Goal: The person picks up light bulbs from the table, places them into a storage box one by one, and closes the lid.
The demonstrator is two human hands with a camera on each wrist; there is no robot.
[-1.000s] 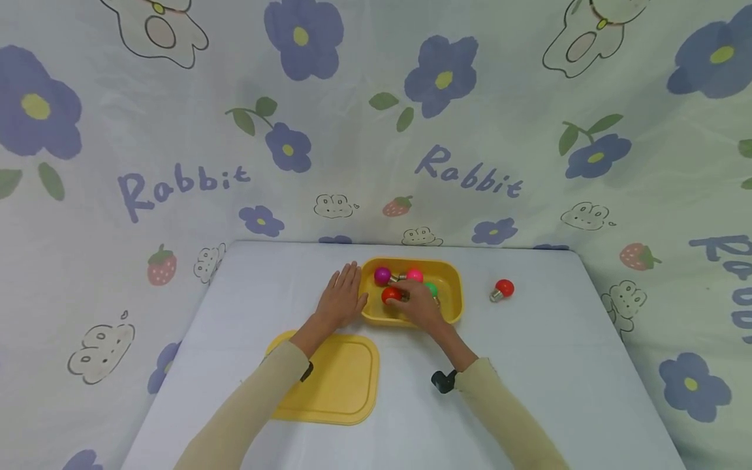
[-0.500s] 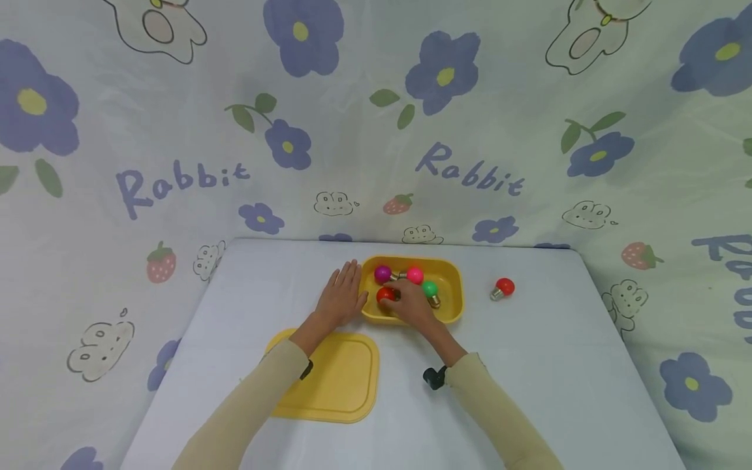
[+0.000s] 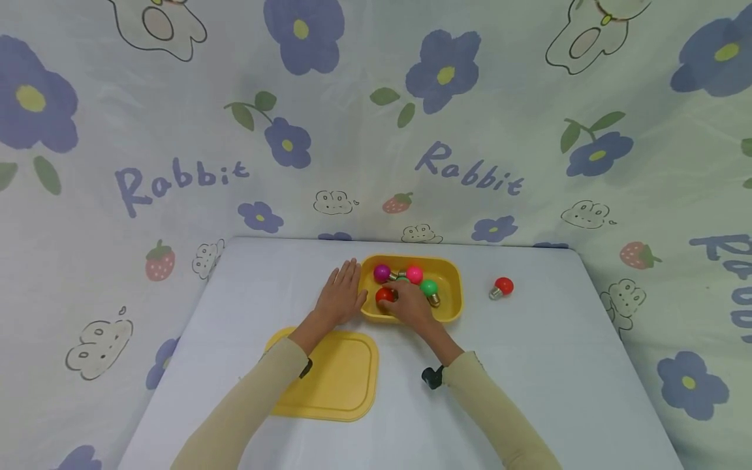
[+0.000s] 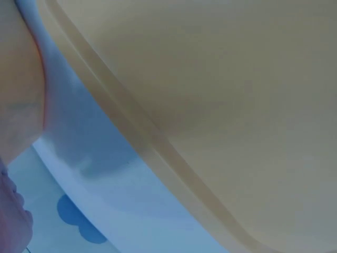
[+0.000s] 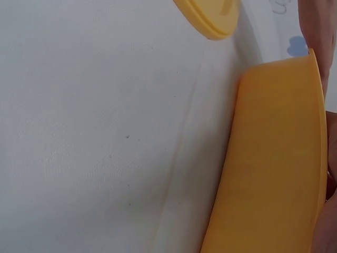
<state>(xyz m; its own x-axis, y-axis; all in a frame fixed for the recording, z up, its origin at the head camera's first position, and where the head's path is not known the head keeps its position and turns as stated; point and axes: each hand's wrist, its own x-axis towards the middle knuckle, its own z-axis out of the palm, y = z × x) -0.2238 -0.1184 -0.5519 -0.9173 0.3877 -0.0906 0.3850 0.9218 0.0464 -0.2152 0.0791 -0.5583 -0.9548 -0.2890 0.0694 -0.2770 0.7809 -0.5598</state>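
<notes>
In the head view a yellow container [image 3: 450, 312] holds several small light bulbs: a purple bulb [image 3: 382, 273], a pink bulb [image 3: 414, 274], a green bulb [image 3: 429, 288], another green one partly covered, and a red bulb [image 3: 384, 296]. My right hand [image 3: 413, 305] reaches inside and grips the red bulb between thumb and fingers at the front left. With straight fingers, my left hand [image 3: 339, 295] rests against the container's left side. The right wrist view shows the container's outer wall [image 5: 274, 153], which hides most of the hand.
A second red bulb [image 3: 503, 286] lies on the white table [image 3: 529, 365], right of the container. The flat yellow lid [image 3: 346, 378] lies beneath the left forearm, in front of the container. Patterned cloth [image 3: 364, 130] surrounds the table at back and sides.
My right hand has shifted slightly left inside the container with the red bulb, uncovering more of the green bulb. The left hand has stayed against the container's side.
</notes>
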